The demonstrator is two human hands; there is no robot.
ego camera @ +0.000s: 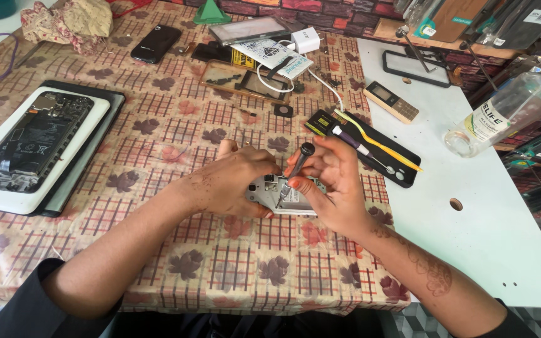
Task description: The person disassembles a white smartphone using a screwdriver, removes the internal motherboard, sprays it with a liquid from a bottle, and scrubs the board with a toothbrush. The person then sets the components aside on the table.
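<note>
Left hand (233, 181) clamped over small opened grey device (283, 195), pinning it to checked tablecloth (176, 125) near front table edge. Right hand (333, 181) pinching slim screwdriver (295, 169), tip down on device interior. Opened phone (29, 141) on white pad (45, 181) far left; black tool tray (370, 147) just right; clear bottle (508, 112) well apart.

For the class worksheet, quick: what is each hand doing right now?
Left hand: closed on the small grey opened phone, steadying it.
Right hand: closed on the thin black-capped screwdriver, tip on the phone.
</note>
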